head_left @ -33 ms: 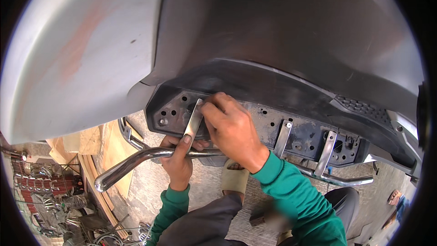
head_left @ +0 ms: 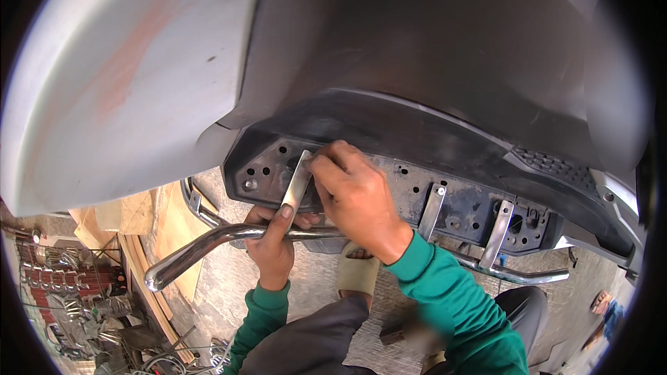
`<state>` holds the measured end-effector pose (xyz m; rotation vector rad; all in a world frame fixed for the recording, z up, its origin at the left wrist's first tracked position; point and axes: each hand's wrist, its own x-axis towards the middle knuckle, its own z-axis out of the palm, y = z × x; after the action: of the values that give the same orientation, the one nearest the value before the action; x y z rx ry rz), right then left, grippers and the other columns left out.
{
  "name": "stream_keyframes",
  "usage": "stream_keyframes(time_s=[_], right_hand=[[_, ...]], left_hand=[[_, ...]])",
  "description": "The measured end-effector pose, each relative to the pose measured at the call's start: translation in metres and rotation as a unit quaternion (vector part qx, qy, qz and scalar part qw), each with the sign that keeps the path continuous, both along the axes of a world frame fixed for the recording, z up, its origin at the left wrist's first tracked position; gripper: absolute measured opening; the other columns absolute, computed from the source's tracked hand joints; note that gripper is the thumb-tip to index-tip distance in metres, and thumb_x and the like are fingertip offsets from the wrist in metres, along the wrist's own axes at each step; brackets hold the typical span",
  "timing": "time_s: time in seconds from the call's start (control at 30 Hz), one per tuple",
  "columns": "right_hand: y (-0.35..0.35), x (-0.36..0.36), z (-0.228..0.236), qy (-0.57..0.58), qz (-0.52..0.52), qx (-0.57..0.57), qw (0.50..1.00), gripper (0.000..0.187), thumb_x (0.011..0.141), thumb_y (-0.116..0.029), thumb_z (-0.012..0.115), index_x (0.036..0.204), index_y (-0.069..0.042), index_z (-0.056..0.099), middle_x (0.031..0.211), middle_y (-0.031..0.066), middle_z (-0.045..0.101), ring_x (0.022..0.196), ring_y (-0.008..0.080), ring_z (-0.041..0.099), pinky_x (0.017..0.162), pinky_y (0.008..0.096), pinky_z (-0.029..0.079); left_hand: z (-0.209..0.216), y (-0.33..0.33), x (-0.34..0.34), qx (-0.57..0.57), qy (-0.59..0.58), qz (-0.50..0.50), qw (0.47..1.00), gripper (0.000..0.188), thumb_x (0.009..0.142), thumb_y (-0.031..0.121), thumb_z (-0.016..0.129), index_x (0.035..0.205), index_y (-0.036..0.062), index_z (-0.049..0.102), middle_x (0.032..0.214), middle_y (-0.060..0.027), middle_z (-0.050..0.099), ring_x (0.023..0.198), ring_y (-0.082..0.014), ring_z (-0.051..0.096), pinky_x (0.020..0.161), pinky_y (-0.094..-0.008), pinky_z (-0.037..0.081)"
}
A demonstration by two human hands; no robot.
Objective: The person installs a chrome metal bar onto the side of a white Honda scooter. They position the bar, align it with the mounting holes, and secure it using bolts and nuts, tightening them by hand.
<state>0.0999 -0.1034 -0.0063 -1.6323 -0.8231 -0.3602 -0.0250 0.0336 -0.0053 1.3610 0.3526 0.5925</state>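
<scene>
A shiny chrome tube bar (head_left: 201, 250) runs along the underside of a dark vehicle bumper. My left hand (head_left: 273, 239) is closed round the bar, its thumb pressed on the lower part of a flat metal bracket (head_left: 297, 182). That bracket tilts up from the bar against the dirty, hole-punched metal plate (head_left: 389, 180). At the bracket's upper end my right hand (head_left: 354, 191) is bent into a pinch. Its fingertips are turned away, so what they hold is hidden. Two more brackets, a middle one (head_left: 432, 212) and a right one (head_left: 496, 235), rise from the bar to the plate.
Overhead spread a pale body panel (head_left: 125, 83) and a dark grey panel (head_left: 417, 35). Wooden boards (head_left: 156, 236) and a heap of metal parts (head_left: 83, 305) lie at the lower left. My sandalled foot (head_left: 358, 271) rests on the concrete floor (head_left: 313, 292).
</scene>
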Motion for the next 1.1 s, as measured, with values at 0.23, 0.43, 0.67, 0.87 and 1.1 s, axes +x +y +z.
stream_keyframes(time_s=[0.23, 0.43, 0.67, 0.87, 1.1], right_hand=[[0.003, 0.001, 0.000, -0.019, -0.013, -0.012, 1.000, 0.030, 0.081, 0.009, 0.071, 0.109, 0.001, 0.072, 0.105, 0.0157, 0.068, 0.096, 0.0370, 0.072, 0.080, 0.0473, 0.062], [-0.002, 0.004, 0.008, 0.005, -0.025, -0.045, 0.999, 0.018, 0.087, 0.004, 0.077, 0.104, -0.001, 0.074, 0.096, 0.0152, 0.071, 0.085, 0.0383, 0.073, 0.073, 0.0466, 0.060], [-0.001, 0.005, 0.022, 0.010, -0.058, -0.099, 0.993, 0.014, 0.088, -0.004, 0.087, 0.098, 0.000, 0.078, 0.090, 0.0153, 0.073, 0.078, 0.0388, 0.073, 0.069, 0.0449, 0.058], [0.000, 0.001, 0.027, -0.003, -0.062, -0.122, 0.991, 0.018, 0.089, -0.008, 0.089, 0.096, 0.002, 0.076, 0.087, 0.0177, 0.075, 0.077, 0.0369, 0.074, 0.069, 0.0417, 0.057], [0.006, 0.007, 0.030, -0.011, -0.077, -0.181, 0.980, 0.027, 0.098, -0.019, 0.083, 0.089, 0.001, 0.067, 0.083, 0.0221, 0.071, 0.076, 0.0460, 0.070, 0.065, 0.0522, 0.054]], left_hand=[[-0.002, 0.003, -0.002, 0.015, -0.002, -0.019, 1.000, 0.018, 0.106, -0.002, 0.065, 0.094, 0.0013, 0.053, 0.081, -0.0234, 0.075, 0.079, -0.0337, 0.081, 0.082, -0.0483, 0.070], [-0.004, 0.004, -0.001, 0.019, -0.014, -0.029, 0.999, 0.018, 0.106, -0.004, 0.065, 0.092, -0.0009, 0.054, 0.082, -0.0254, 0.076, 0.082, -0.0350, 0.082, 0.083, -0.0484, 0.070], [-0.005, 0.003, 0.000, 0.006, -0.014, -0.025, 1.000, 0.017, 0.104, -0.005, 0.068, 0.091, -0.0026, 0.058, 0.080, -0.0231, 0.077, 0.080, -0.0316, 0.082, 0.079, -0.0429, 0.070], [-0.004, 0.000, -0.001, -0.024, -0.019, -0.021, 0.999, 0.021, 0.105, -0.002, 0.071, 0.086, -0.0012, 0.060, 0.080, -0.0201, 0.078, 0.079, -0.0285, 0.082, 0.075, -0.0375, 0.068], [-0.005, 0.001, -0.001, -0.044, -0.029, -0.045, 0.998, 0.022, 0.106, 0.002, 0.073, 0.087, -0.0024, 0.062, 0.083, -0.0173, 0.078, 0.084, -0.0246, 0.082, 0.077, -0.0358, 0.068]])
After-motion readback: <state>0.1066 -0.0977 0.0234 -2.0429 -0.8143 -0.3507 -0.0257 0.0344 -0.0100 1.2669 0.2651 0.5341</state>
